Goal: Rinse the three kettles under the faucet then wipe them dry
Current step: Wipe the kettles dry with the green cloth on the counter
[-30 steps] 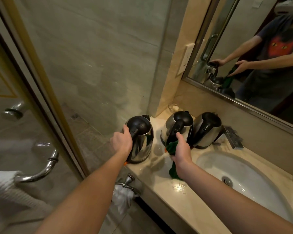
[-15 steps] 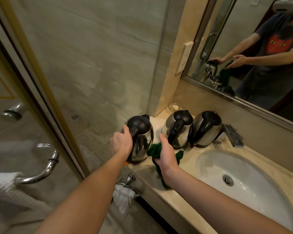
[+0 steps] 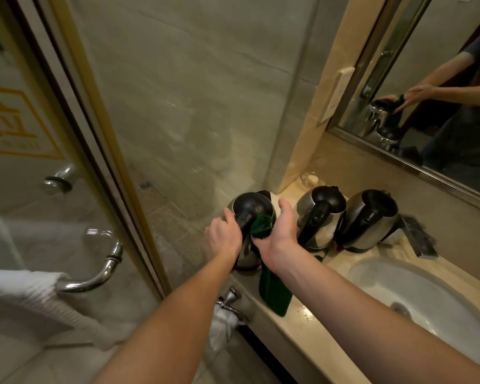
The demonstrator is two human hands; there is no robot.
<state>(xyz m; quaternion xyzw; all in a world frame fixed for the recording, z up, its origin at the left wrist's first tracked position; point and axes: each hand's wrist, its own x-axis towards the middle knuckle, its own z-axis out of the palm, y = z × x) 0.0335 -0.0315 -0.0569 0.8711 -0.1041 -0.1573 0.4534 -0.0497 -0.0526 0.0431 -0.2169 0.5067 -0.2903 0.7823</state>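
Both hands are engaged on one kettle. The left hand (image 3: pixel 224 236) is clenched round the black handle of the left kettle (image 3: pixel 254 207), apparently so that the body is steadied and kept from sliding or turning while it is rubbed. The right hand (image 3: pixel 279 234) is closed on a bunched green cloth (image 3: pixel 274 292), which is pressed against the kettle's side just below the lid; the loose tail of the cloth is left hanging down past the wrist onto the counter (image 3: pixel 297 322). The left kettle is stood upright at the left end of the counter, close to its front edge, where it can be reached from both sides.

The middle kettle (image 3: pixel 320 214) and the right kettle (image 3: pixel 370 217) are set upright along the back edge, touching or nearly touching each other, between the left kettle and the faucet (image 3: pixel 417 236). They are probably parked there so that the basin (image 3: pixel 427 289) is kept free and the wiping spot uncrowded. Their handles are turned toward the front edge, which makes them easy to pick up.

No water is seen running, so the step in hand is judged to be drying, not rinsing. Whether the other two kettles are already wiped cannot be told
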